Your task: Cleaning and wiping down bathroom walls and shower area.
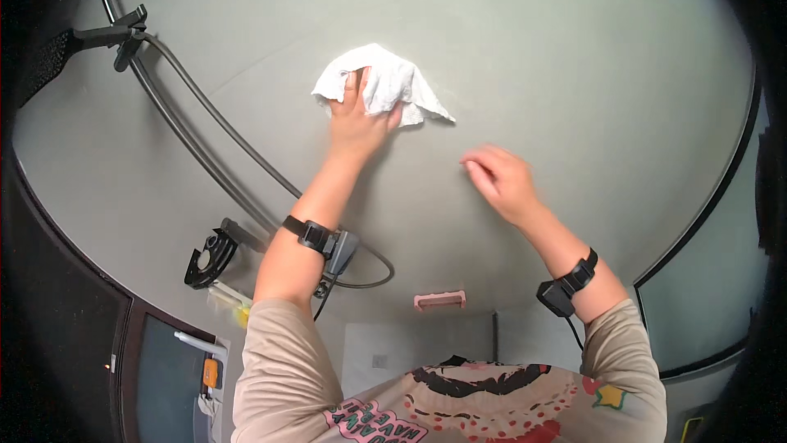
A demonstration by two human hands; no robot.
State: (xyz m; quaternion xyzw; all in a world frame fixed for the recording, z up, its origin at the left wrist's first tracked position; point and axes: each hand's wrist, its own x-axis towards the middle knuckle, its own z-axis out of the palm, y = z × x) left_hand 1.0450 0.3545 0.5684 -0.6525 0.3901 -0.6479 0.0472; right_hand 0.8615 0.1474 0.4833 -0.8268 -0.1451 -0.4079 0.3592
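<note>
A white cloth point(395, 82) is spread, crumpled, against a broad grey wall point(590, 66), above the middle of the view and a little left of centre. It is held by the left hand point(361, 123), whose fingers are partly spread and whose fingertips are covered by the folds. One pointed corner of the cloth is trailed out to the right of the hand.

To the lower right, apart from the cloth, the right hand point(502, 181) is held loosely closed, with the fingers curled in and slightly blurred; whether the wall is touched by it cannot be told. A black strap with a small box is worn on each forearm.

To the left, a curved metal pipe point(176, 127) is run down the wall, with a thinner hose point(217, 111) beside it and a black shower head point(51, 66) held in a bracket near the top. Below, a dark rounded fixture point(211, 261) is seen near the left forearm. A small pink holder point(440, 301) is placed low in the centre, between the forearms. At the right edge, a glass panel point(705, 279) is bordered by a dark frame. A beige printed shirt point(484, 402) is shown at the bottom.
</note>
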